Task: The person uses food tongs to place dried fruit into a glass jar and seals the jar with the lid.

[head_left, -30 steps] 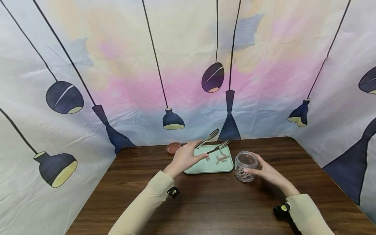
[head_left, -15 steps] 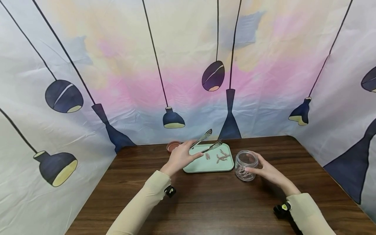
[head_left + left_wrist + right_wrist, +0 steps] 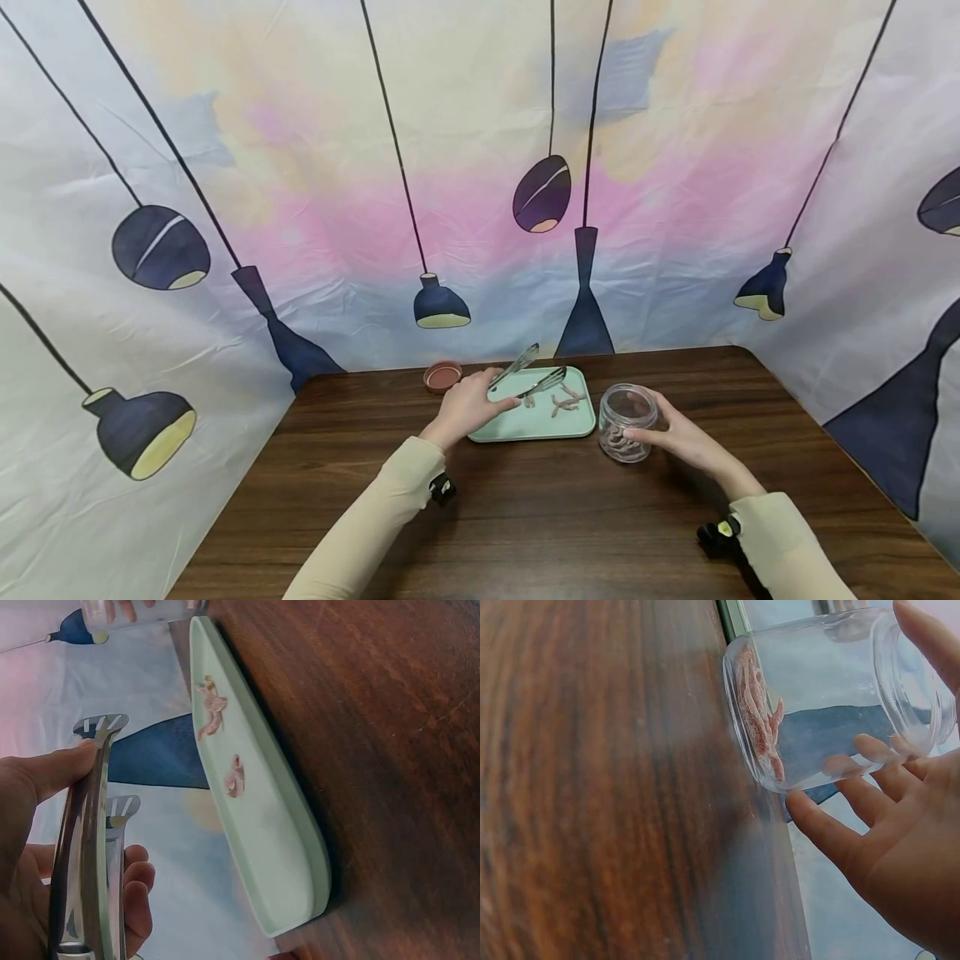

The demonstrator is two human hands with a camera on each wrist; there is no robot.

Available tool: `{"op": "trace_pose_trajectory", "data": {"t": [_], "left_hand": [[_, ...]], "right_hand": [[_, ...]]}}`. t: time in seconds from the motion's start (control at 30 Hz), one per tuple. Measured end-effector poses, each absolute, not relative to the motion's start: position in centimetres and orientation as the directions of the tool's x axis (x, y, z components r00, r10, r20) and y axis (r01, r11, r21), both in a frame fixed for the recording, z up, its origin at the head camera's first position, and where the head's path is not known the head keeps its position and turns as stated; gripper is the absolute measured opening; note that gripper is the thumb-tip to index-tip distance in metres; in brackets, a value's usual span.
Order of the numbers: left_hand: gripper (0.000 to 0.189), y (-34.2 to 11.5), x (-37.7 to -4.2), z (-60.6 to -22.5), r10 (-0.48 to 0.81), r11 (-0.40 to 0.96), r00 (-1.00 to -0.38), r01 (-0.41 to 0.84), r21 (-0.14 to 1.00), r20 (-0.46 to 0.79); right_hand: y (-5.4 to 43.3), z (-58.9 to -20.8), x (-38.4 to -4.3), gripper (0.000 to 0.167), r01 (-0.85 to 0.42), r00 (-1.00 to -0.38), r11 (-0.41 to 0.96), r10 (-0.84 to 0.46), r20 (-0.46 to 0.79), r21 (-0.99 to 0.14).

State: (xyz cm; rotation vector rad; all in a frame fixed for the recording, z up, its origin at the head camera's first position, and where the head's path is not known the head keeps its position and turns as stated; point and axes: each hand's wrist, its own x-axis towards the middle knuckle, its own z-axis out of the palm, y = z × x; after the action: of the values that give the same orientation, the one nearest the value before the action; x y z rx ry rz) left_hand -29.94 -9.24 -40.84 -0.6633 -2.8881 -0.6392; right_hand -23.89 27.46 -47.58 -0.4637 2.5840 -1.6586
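In the head view my left hand [image 3: 467, 408] holds metal tongs [image 3: 543, 383] over the mint-green tray [image 3: 510, 431]. The slotted tong tips stand apart with nothing between them, as the left wrist view shows the tongs [image 3: 94, 832] pinched between thumb and fingers. Several pinkish-brown dried strips [image 3: 567, 403] lie on the tray's right part, with a smaller piece [image 3: 235, 777] apart from them. My right hand [image 3: 688, 439] grips a clear lidless jar [image 3: 611, 410] upright on the table. More strips [image 3: 757, 709] lie at the jar's bottom in the right wrist view.
A round reddish-brown lid [image 3: 443, 377] lies at the table's back edge, left of the tray. The dark wood table [image 3: 540, 525] extends toward me. Behind it hangs a cloth [image 3: 480, 208] printed with lamps.
My left hand and the tongs have shifted slightly left, then lower over the tray. The right hand and the jar look unmoved.
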Motion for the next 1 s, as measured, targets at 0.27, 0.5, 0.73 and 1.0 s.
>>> {"op": "trace_pose_trajectory", "data": {"t": [0.27, 0.5, 0.73, 1.0], "left_hand": [[0.068, -9.5, -30.0, -41.9, 0.381, 0.827, -0.913, 0.408, 0.387, 0.147], [0.069, -10.1, -30.1, -42.9, 0.384, 0.830, -0.916, 0.399, 0.388, 0.121], [0.069, -10.4, -30.0, -43.7, 0.385, 0.838, -0.917, 0.395, 0.376, 0.106], [0.068, -10.2, -30.0, -44.6, 0.382, 0.846, -0.918, 0.394, 0.359, 0.108]], "right_hand": [[27.3, -47.7, -23.9, 0.089, -0.229, -0.953, 0.374, -0.275, 0.128, -0.899], [27.4, -47.8, -24.2, 0.087, -0.227, -0.956, 0.384, -0.265, 0.129, -0.895], [27.5, -47.8, -24.3, 0.086, -0.224, -0.954, 0.377, -0.272, 0.124, -0.899], [27.4, -47.8, -24.1, 0.086, -0.232, -0.952, 0.370, -0.278, 0.131, -0.900]]}}
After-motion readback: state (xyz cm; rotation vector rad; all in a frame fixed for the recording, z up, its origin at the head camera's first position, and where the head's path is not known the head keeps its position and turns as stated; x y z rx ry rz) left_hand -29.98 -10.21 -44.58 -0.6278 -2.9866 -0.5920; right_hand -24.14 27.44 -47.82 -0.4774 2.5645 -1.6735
